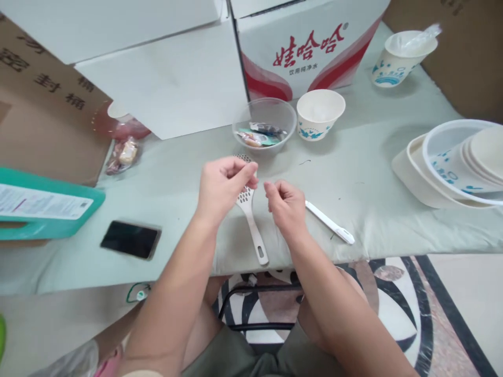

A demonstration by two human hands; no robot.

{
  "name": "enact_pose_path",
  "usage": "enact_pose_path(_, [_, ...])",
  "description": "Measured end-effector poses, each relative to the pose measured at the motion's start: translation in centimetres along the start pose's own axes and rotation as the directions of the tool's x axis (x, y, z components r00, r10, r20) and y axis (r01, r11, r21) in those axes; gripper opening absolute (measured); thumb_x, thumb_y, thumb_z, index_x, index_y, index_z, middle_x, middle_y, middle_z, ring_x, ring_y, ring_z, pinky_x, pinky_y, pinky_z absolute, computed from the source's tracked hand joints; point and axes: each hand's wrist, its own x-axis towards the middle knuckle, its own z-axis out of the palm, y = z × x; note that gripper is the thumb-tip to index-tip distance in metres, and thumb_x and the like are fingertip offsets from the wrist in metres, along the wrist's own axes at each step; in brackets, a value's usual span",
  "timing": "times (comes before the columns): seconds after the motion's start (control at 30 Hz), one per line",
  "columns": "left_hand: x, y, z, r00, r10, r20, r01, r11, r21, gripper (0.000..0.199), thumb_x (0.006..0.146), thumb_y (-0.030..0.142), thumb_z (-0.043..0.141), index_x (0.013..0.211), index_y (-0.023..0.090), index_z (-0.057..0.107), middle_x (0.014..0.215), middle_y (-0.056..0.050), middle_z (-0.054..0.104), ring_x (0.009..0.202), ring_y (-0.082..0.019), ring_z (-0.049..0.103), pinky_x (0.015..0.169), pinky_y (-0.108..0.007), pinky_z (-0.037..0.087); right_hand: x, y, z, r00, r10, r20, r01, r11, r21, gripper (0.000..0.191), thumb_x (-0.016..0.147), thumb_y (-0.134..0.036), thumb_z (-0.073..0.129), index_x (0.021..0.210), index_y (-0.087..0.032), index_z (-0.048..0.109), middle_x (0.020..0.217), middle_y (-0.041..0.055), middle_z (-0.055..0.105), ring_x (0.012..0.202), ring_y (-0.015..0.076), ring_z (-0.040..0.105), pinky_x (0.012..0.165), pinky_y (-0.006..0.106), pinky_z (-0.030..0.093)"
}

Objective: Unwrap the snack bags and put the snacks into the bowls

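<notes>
My left hand [226, 186] is raised over a pale grey slotted skimmer [253, 228], hiding part of its perforated head. Thumb and fingertips are pinched together. Close by on the right, my right hand [286, 207] is also closed, its thumb pressed to the curled fingers. A small gap separates the two hands. Anything between the fingertips is too small to make out. The skimmer lies on the cloth with its handle towards me. Beside my right hand rests a slim white tool [332, 223], like a utility knife, partly covered by the hand.
Behind the hands stand a clear bowl [264, 125] of small packets and a paper cup [320, 115]. Another cup [404, 57] and nested tubs [412, 170] are at right. A phone [131, 239] and green jug [51, 204] lie left. Boxes [302, 57] line the back.
</notes>
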Motion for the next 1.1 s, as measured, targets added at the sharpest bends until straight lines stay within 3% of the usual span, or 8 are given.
enact_pose_path(0.13, [-3.9, -3.0, -3.3, 0.983, -0.173, -0.058, 0.168, 0.982, -0.086, 0.015, 0.086, 0.033, 0.076, 0.087, 0.018, 0.076, 0.079, -0.005, 0.081, 0.071, -0.016, 0.077, 0.062, -0.025, 0.056, -1.0, 0.9, 0.8, 0.998, -0.034, 0.044, 0.038, 0.996, -0.077, 0.051, 0.097, -0.063, 0.050, 0.067, -0.022, 0.053, 0.052, -0.0041, 0.052, 0.051, 0.0107, 0.048, 0.054, 0.026, 0.038])
enact_pose_path(0.23, [-5.4, -4.2, -5.3, 0.976, -0.208, -0.072, 0.202, 0.976, -0.076, 0.020, 0.081, 0.037, 0.081, 0.080, 0.018, 0.074, 0.073, -0.005, 0.079, 0.068, -0.017, 0.076, 0.061, -0.025, 0.055, -1.5, 1.7, 1.3, 0.997, -0.047, 0.065, 0.057, 0.986, -0.154, 0.047, 0.098, -0.062, 0.049, 0.077, -0.021, 0.059, 0.060, -0.0023, 0.060, 0.054, 0.0119, 0.055, 0.058, 0.027, 0.044])
enact_pose_path(0.37, [-6.4, -5.9, -6.9, 0.965, -0.229, -0.129, 0.210, 0.966, -0.149, 0.026, 0.092, 0.041, 0.069, 0.079, 0.019, 0.073, 0.076, -0.008, 0.080, 0.065, -0.015, 0.074, 0.060, -0.025, 0.055, -1.9, 2.4, 1.5, 0.990, -0.070, 0.119, 0.103, 0.947, -0.304, 0.033, 0.100, -0.046, 0.047, 0.092, -0.020, 0.065, 0.076, 0.0024, 0.069, 0.066, 0.0153, 0.064, 0.069, 0.031, 0.052])
enact_pose_path(0.5, [-6.7, -7.6, -7.4, 0.956, -0.244, -0.161, 0.217, 0.961, -0.171, 0.024, 0.096, 0.034, 0.062, 0.082, 0.020, 0.074, 0.080, -0.008, 0.080, 0.071, -0.015, 0.075, 0.064, -0.024, 0.055, -2.4, 3.0, 1.1, 0.958, -0.172, 0.230, 0.276, 0.778, -0.565, 0.022, 0.090, -0.029, 0.052, 0.103, -0.020, 0.067, 0.098, 0.0096, 0.072, 0.089, 0.0227, 0.068, 0.086, 0.041, 0.055])
enact_pose_path(0.67, [-6.7, -8.1, -7.5, 0.977, -0.192, -0.093, 0.172, 0.967, -0.189, 0.029, 0.097, 0.040, 0.059, 0.079, 0.021, 0.071, 0.079, -0.007, 0.079, 0.075, -0.016, 0.074, 0.070, -0.025, 0.054, -3.5, 3.7, 0.6, 0.928, -0.174, 0.329, 0.368, 0.563, -0.740, 0.033, 0.087, -0.038, 0.058, 0.112, -0.019, 0.068, 0.110, 0.0150, 0.066, 0.102, 0.0290, 0.065, 0.095, 0.048, 0.054])
enact_pose_path(0.87, [-5.9, -7.8, -7.8, 0.987, -0.122, -0.101, 0.117, 0.992, -0.054, 0.034, 0.099, 0.043, 0.052, 0.074, 0.022, 0.064, 0.078, -0.006, 0.076, 0.076, -0.018, 0.070, 0.075, -0.029, 0.050, -5.2, 3.3, 0.4, 0.954, -0.038, 0.296, 0.290, 0.348, -0.892, 0.057, 0.083, -0.053, 0.056, 0.123, -0.014, 0.068, 0.105, 0.0168, 0.070, 0.106, 0.0355, 0.065, 0.097, 0.052, 0.051])
enact_pose_path(1.0, [-5.0, -7.9, -9.3, 0.982, -0.144, -0.122, 0.130, 0.985, -0.117, 0.034, 0.098, 0.041, 0.051, 0.074, 0.022, 0.064, 0.078, -0.006, 0.076, 0.078, -0.018, 0.070, 0.079, -0.031, 0.050, -5.7, 2.5, 0.3, 0.985, 0.071, 0.157, 0.128, 0.313, -0.941, 0.054, 0.081, -0.054, 0.055, 0.119, -0.019, 0.069, 0.092, 0.0114, 0.074, 0.088, 0.0328, 0.070, 0.082, 0.048, 0.052])
enact_pose_path(1.1, [-4.4, -8.3, -10.8, 0.967, -0.185, -0.173, 0.149, 0.968, -0.202, 0.034, 0.097, 0.042, 0.053, 0.071, 0.022, 0.064, 0.076, -0.005, 0.076, 0.076, -0.017, 0.070, 0.078, -0.031, 0.051, -5.4, 1.7, 0.6, 0.987, 0.093, 0.131, 0.102, 0.271, -0.957, 0.048, 0.077, -0.052, 0.055, 0.110, -0.021, 0.071, 0.086, 0.0101, 0.074, 0.082, 0.0336, 0.071, 0.076, 0.047, 0.050])
